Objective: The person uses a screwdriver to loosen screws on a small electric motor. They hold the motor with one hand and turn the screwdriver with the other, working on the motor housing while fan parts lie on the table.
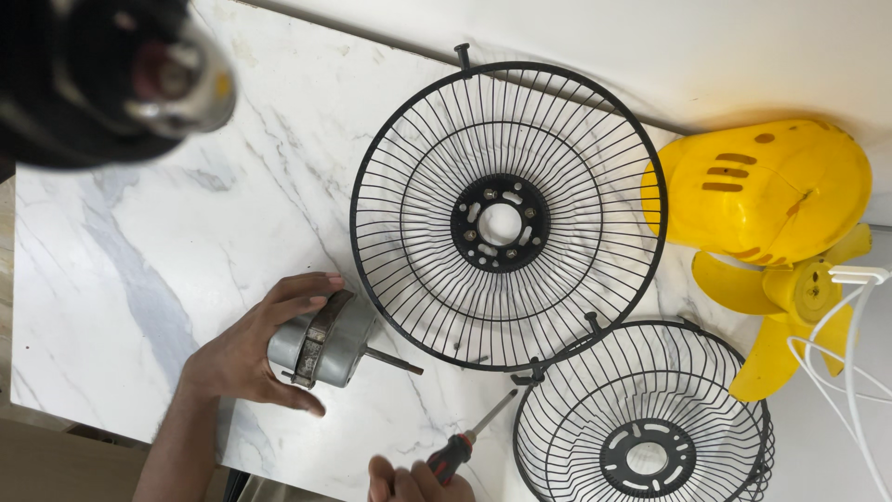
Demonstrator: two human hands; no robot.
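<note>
My left hand (249,349) grips a grey metal fan motor (325,342) lying on its side on the white marble table (139,260), its shaft pointing right. At the bottom edge my right hand (409,482) holds a screwdriver (469,437) with a red and black handle, its tip pointing up-right toward the grilles. A large black wire fan grille (506,218) lies flat just right of the motor. A second, smaller-looking black grille (646,418) overlaps its lower right rim.
A yellow fan housing (767,186) and yellow fan blades (790,307) lie at the right. A white cable (859,353) runs down the right edge. A blurred dark round object with a metal centre (111,74) fills the top left corner.
</note>
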